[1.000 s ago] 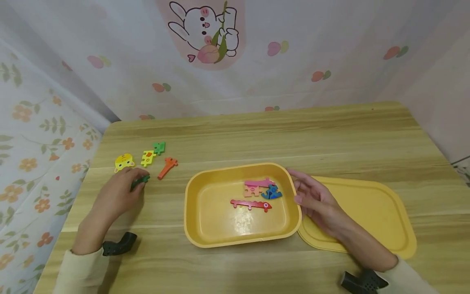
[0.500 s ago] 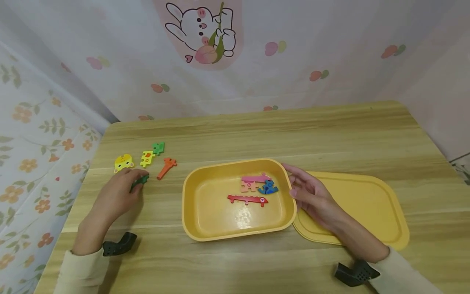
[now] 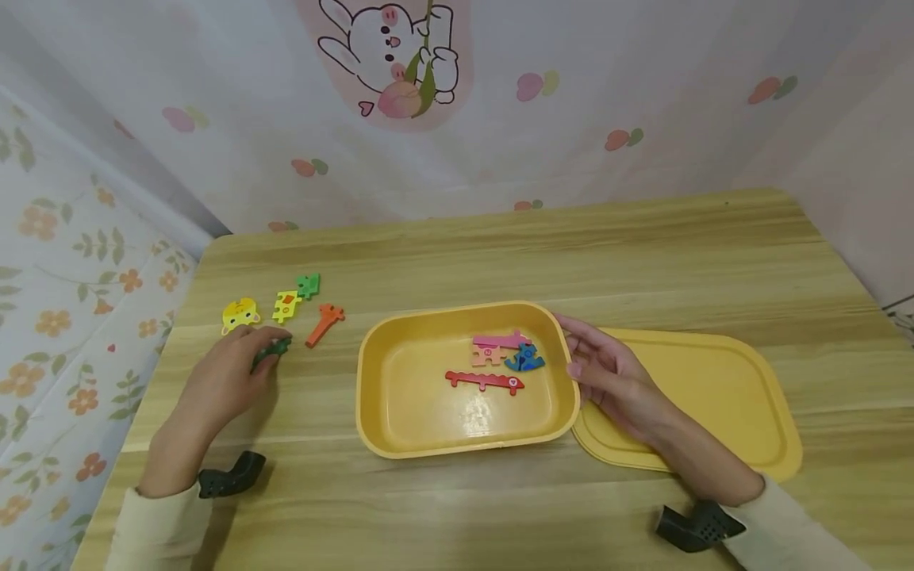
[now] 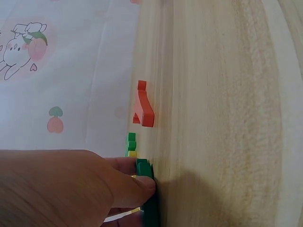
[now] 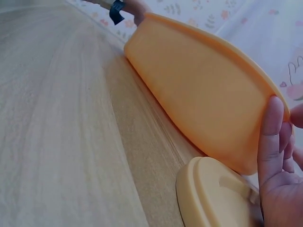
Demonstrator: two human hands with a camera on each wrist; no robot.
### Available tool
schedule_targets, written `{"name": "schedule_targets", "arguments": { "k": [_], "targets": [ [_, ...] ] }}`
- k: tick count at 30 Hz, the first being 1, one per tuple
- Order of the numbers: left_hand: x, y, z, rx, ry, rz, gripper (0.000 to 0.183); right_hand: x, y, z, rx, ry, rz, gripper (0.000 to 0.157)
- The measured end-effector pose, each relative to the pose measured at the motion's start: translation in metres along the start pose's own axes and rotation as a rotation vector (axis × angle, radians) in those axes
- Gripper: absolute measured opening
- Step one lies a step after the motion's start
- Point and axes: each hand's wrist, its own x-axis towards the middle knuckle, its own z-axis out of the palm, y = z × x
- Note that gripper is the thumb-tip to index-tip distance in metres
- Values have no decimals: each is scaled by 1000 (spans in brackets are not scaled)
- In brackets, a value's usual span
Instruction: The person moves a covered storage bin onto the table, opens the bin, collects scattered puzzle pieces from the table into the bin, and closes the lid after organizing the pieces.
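My left hand (image 3: 232, 377) pinches a dark green puzzle piece (image 3: 274, 350) low over the left side of the table; in the left wrist view the thumb lies against the dark green piece (image 4: 146, 172). Just beyond are a yellow animal-face piece (image 3: 241, 314), a yellow puzzle piece (image 3: 287, 306), a bright green piece (image 3: 309, 285) and an orange-red piece (image 3: 325, 325). My right hand (image 3: 621, 385) grips the right rim of a yellow box (image 3: 421, 454). Inside it lie a pink piece (image 3: 500, 341), a peach piece (image 3: 488, 355), a blue piece (image 3: 525, 358) and a red piece (image 3: 485, 381).
A yellow lid (image 3: 700, 388) lies flat to the right of the box, partly under my right forearm. The wooden table (image 3: 443, 515) meets a patterned curtain (image 3: 607, 79) at its back edge. Another floral cloth (image 3: 78, 317) hangs at the left.
The yellow box has shifted slightly away from me with my right hand on it, and the lid has shifted too. My left hand stays nearly still with the dark green piece.
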Motion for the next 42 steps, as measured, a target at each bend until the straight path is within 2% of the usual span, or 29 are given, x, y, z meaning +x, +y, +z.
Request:
{"name": "schedule_targets", "arguments": {
  "k": [7,11,22,30,35,39,42],
  "targets": [
    [4,1,-1,2,-6,15,36,0,0,-3,12,9,19,60],
    [5,4,-2,-14,0,2,37,0,0,-3,17,9,18,60],
    [4,10,-7,-149,-26,-53,39,0,0,-2,29,7,29,59],
    [1,15,-10,-255,22,-65,39,0,-1,-1,23,7,32,59],
    [-1,22,-12,-405,12,-90,43,-1,-1,0,19,6,31,59],
    [-1,28,-14,-583,-33,-145,49,-1,-1,0,24,7,31,60],
    [0,31,-15,-731,-66,-160,51,-1,-2,0,23,9,34,60]
  ]
}}
